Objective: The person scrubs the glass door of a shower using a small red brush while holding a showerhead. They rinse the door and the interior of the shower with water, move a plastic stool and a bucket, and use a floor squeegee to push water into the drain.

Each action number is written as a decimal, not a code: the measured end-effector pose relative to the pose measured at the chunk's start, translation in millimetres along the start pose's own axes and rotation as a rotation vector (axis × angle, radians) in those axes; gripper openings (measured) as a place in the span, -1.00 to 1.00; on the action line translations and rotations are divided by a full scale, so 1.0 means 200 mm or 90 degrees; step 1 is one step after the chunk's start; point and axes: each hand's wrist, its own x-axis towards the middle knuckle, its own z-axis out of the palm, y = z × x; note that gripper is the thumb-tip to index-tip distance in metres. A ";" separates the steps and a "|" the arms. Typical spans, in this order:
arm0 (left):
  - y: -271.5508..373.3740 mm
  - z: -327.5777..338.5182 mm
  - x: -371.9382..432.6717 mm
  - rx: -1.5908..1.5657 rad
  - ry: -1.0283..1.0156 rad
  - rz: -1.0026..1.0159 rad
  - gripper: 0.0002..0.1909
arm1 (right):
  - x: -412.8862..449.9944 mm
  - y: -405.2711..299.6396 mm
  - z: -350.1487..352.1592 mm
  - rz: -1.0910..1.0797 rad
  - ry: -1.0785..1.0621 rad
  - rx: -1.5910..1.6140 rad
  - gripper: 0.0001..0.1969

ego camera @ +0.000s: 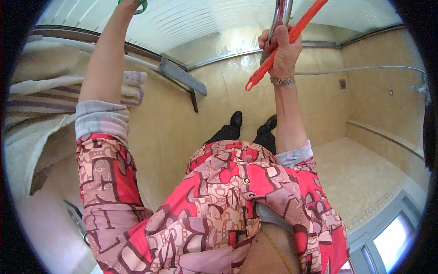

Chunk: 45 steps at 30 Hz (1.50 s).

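My right hand [284, 48] grips two things at once, up near the wet glass. One is a red plastic handle [308, 17] with a hanging loop at its lower end. The other is a chrome handle [283, 12], apparently of a handheld shower head; a thin shower hose [359, 70] leads from behind my wrist to the right wall. The far ends of both lie beyond the top edge. My left hand is out of view past the top edge; only the forearm [106, 65] and a green bangle [141, 7] show. Ribbed glass panels [191, 24] stand before me.
Striped towels [68, 97] hang from a white rail [142, 62] on the left. Beside them, a grey flat piece [183, 75] juts out. A chrome tap [419, 89] is on the right wall. A metal track [308, 44] runs under the glass. Tiles [164, 137] surround my feet.
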 end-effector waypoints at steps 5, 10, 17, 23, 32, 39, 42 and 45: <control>0.10 -0.05 -0.02 0.014 -0.022 -0.101 -0.57 | -0.01 0.03 -0.04 -0.003 0.018 -0.017 -0.66; 0.00 0.01 -0.02 0.035 0.072 -0.055 -0.59 | -0.04 0.04 -0.09 -0.004 0.036 -0.072 -0.61; -0.02 0.02 0.00 0.060 0.120 -0.029 -0.59 | -0.04 -0.01 -0.21 -0.015 0.132 -0.073 -0.67; -0.33 0.10 0.20 0.043 0.189 0.129 -0.51 | 0.00 -0.09 -0.38 -0.084 0.176 -0.068 -0.65; -0.23 0.13 0.16 0.135 0.158 0.013 -0.45 | 0.00 -0.23 -0.65 -0.117 0.319 -0.188 -0.59; -0.17 0.12 0.16 0.157 0.217 -0.009 -0.48 | 0.01 -0.24 -0.67 -0.153 0.308 -0.197 -0.59; -0.12 0.10 0.18 0.177 0.237 -0.023 -0.48 | 0.02 -0.24 -0.66 -0.156 0.309 -0.213 -0.60; -0.07 0.04 0.19 0.182 0.092 -0.115 -0.41 | 0.05 -0.24 -0.64 -0.149 0.314 -0.225 -0.60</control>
